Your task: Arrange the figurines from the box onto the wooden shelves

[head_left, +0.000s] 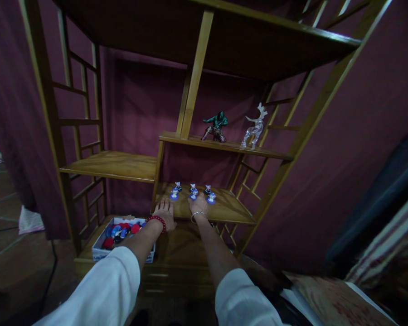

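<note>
Small figurines stand on the low right shelf in two rows of three. The back row has dark bases, among them a back-left figurine (178, 186) and a back-right figurine (208, 189). The front row is blue and white on purple-blue bases: a left figurine (174, 194), a middle figurine (193, 194) and a right figurine (211, 198). My right hand (198, 206) is at the front middle figurine, its fingers closed about the lower part and partly hiding it. My left hand (165, 213) lies with fingers spread at the shelf's front left edge, holding nothing.
Under my left forearm, an open box (98, 251) of red, blue and black pieces sits on the bottom shelf. Above, a dark green crouching figure (217, 126) and a clear deer figurine (255, 129) stand on the upper shelf (231, 146). Wooden uprights (197, 72) frame the unit.
</note>
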The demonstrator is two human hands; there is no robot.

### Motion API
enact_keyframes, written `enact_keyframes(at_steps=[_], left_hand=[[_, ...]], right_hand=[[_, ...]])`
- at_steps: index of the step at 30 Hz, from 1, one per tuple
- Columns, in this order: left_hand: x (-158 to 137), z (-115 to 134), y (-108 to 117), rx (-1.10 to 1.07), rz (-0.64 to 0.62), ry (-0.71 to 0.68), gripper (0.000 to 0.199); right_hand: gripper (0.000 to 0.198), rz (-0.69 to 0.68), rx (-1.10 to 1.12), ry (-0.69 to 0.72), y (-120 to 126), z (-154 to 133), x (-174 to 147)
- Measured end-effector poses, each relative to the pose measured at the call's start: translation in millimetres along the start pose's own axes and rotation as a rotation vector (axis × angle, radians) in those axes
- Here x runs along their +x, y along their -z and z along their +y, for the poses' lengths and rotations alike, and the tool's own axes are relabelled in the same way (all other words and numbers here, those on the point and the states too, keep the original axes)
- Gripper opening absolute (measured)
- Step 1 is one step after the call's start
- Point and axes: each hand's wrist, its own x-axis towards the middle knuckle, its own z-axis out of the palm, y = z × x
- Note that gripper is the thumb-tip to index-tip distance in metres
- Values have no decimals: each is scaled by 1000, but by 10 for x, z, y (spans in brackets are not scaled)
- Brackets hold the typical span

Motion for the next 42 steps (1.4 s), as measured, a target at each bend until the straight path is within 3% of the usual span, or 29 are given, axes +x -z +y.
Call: enact_keyframes(at_steps=[7, 17, 31, 36, 42], left_hand=[[13, -3, -20, 10, 11, -11, 89], [47, -19, -65, 22, 19, -14, 90], [18, -10, -33, 28, 0, -12, 90], [38, -19, -53, 42, 5, -8, 88], [30, -26, -65, 60, 25, -14, 84]], right_hand=[[32, -18, -34, 26, 6, -4, -6], [42, -66, -8, 48, 19, -14, -34], [41, -87, 20, 62, 20, -9, -35], [45, -3, 56, 44, -11, 1, -48], [29, 181, 171, -13, 107, 159, -135]])
